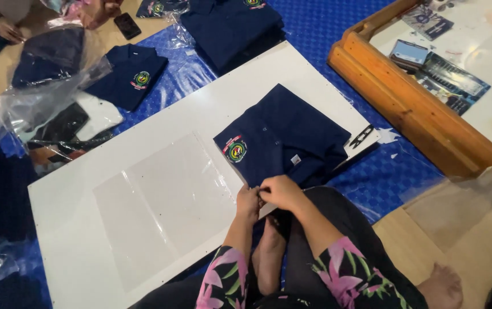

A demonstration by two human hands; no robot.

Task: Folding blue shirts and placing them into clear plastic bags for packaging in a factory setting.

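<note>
The folded navy shirt (283,137) lies on a white board (74,229), near the board's edge closest to the person, its embroidered round badge facing up. Both hands meet at the shirt's near hem: the left hand (248,203) pinches the cloth edge, and the right hand (280,191) is curled over it, fingers closed on the same hem.

A clear plastic bag (166,200) lies flat on the board just beside the shirt, to its left. Small black snips (361,137) rest at the board's far right edge.

The board sits on a blue checked mat (372,177) spread over a wooden floor (429,240). More folded navy shirts lie beyond the board: a single one (127,74) on the mat and a stack (231,28) behind it. Crumpled plastic wrapping (34,97) is heaped to the left. A low wooden table (412,109) with a white top stands to the right, with cards and papers on it. Another person's hand (7,28) shows at the top left corner.
</note>
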